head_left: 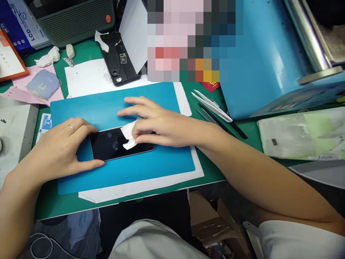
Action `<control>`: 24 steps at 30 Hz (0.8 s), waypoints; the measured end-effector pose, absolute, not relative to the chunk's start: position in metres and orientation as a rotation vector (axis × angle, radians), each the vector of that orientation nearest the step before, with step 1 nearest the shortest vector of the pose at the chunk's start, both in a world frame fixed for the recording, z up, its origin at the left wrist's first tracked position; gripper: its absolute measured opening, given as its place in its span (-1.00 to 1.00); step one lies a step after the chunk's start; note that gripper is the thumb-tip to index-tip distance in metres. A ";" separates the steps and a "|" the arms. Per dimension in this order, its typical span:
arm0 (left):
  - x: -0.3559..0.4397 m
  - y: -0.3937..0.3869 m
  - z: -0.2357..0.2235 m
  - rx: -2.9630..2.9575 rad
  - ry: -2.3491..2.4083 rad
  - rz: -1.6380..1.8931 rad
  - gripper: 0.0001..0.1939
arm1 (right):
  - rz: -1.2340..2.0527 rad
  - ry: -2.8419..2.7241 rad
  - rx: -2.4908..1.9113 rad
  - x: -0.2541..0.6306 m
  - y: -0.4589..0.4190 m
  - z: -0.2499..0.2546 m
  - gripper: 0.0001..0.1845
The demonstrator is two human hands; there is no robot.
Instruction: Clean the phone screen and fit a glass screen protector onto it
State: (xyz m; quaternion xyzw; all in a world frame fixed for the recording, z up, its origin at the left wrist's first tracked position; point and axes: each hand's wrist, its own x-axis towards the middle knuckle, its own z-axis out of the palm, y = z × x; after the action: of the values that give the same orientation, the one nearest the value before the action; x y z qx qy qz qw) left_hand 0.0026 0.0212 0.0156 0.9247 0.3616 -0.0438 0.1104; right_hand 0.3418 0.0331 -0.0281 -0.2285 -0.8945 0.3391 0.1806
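Note:
A black smartphone [104,146], or its screen panel, lies face up on a blue mat [161,162]. My left hand [67,144] grips its left end, with the thumb along the near edge and the fingers at the far edge. Over the glass, my right hand [155,122] pinches a white wipe [128,131] between thumb and index finger. Its other fingers stretch out above the mat. The wipe touches the panel right of its middle. My right hand covers much of the right end. A few round marks show on the dark surface.
White tweezers [212,105] and dark tools lie to the right. A black holder with a scraper [114,54] stands behind the mat. A blue machine with a metal roller [309,36] fills the back right. A packet of wipes [304,135] sits at right, a grey-white box [16,133] at left.

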 end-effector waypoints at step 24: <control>0.011 0.018 0.012 2.673 1.019 -0.088 -0.30 | 0.269 -2.663 -0.379 0.312 -0.006 -0.025 -0.78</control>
State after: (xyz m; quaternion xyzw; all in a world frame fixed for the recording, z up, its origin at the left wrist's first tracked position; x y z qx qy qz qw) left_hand 0.0109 0.0177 0.0116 0.9249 0.3524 -0.0305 0.1394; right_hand 0.3120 -0.0055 -0.0254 -0.1369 -0.9615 0.0971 0.2176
